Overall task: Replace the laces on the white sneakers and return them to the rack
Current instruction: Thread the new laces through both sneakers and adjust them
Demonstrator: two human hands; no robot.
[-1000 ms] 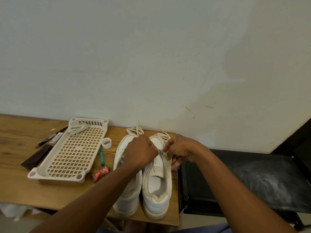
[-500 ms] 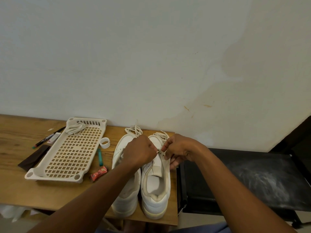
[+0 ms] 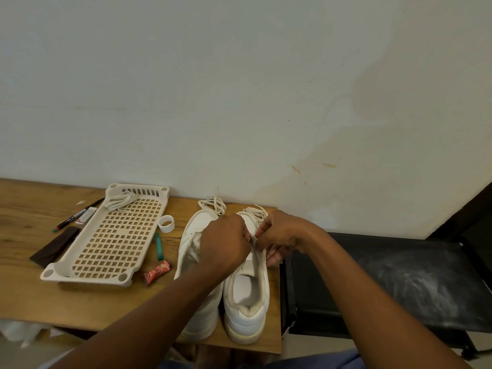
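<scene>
Two white sneakers stand side by side on the wooden table, toes to the wall: the left sneaker and the right sneaker. My left hand and my right hand meet over the right sneaker's eyelets, each pinching its cream lace. Loose lace ends lie past both toes. A white perforated rack lies flat to the left, with another bundled lace at its far end.
Left of the rack lie a marker pen and a dark cloth. Between rack and shoes sit a white tape ring, a teal tube and a red wrapper. A black stool stands right of the table.
Both hands stay over the right sneaker, fingers shifting slightly on the lace; the view has moved a little.
</scene>
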